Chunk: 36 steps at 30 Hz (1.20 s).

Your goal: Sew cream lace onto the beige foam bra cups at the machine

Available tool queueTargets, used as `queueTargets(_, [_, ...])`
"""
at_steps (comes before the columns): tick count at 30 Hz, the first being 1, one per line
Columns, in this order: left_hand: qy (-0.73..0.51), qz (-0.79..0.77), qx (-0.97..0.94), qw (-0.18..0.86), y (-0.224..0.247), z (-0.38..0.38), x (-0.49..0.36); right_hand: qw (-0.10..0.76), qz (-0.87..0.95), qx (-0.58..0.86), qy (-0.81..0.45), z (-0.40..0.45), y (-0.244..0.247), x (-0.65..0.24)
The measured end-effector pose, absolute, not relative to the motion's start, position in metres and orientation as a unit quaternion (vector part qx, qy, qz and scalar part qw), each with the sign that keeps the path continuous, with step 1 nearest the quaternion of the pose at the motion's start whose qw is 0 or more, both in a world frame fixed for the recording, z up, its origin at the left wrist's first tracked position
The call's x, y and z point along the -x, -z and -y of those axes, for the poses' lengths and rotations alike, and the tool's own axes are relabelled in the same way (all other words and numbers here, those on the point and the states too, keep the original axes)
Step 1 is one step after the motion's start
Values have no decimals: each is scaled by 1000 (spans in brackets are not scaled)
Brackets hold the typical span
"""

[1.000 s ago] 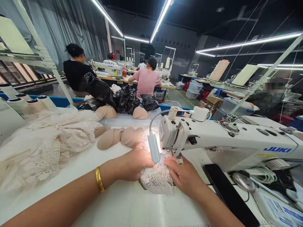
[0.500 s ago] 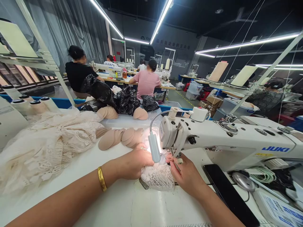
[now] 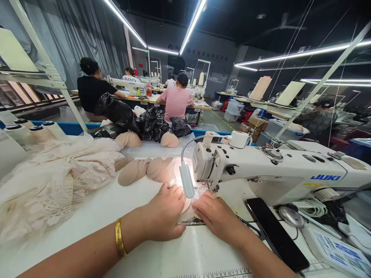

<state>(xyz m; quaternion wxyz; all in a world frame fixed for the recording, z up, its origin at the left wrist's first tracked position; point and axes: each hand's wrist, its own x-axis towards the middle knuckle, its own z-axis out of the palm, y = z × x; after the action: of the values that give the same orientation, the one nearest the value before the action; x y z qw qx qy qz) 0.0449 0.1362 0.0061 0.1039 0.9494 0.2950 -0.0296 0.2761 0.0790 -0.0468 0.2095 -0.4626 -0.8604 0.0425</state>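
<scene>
Under the lit lamp [image 3: 187,180], pale lace fabric [image 3: 198,192] and a beige pad [image 3: 186,205] lie at the needle area of the white sewing machine [image 3: 261,166]. My left hand [image 3: 165,210], below a gold bangle, rests on the pad and fabric from the left, its thumb apart from the bent fingers. From the right, my right hand [image 3: 216,216] has its fingers together on the edge of the fabric, close to the presser foot. The lamp and my hands hide part of the fabric.
A heap of cream lace [image 3: 69,170] lies on the left, with beige round pads [image 3: 135,171] behind my left hand. A black phone [image 3: 276,233], a silver mouse [image 3: 291,216] and a white box [image 3: 337,251] are at the right. People sit at machines beyond.
The bunched lace in front of the needle is no longer visible there. My left hand has turned flatter over the work, and my right hand has moved slightly left. The view has shifted a little.
</scene>
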Motion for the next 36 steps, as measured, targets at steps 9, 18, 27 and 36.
queueTargets(9, [19,-230,-960,156,-15,-148,-32,209,829,516,-47,-79,32,-296])
queueTargets(18, [-116,-117,-984,64,16,-164,-36,232,784,534,-215,-77,20,-305])
queueTargets(27, [-124,-117,-985,19,19,-178,-44,243,802,543,-56,-83,52,-279])
queueTargets(36, [-116,-138,-983,27,12,-182,-44,208,802,560,-30,-83,51,-281])
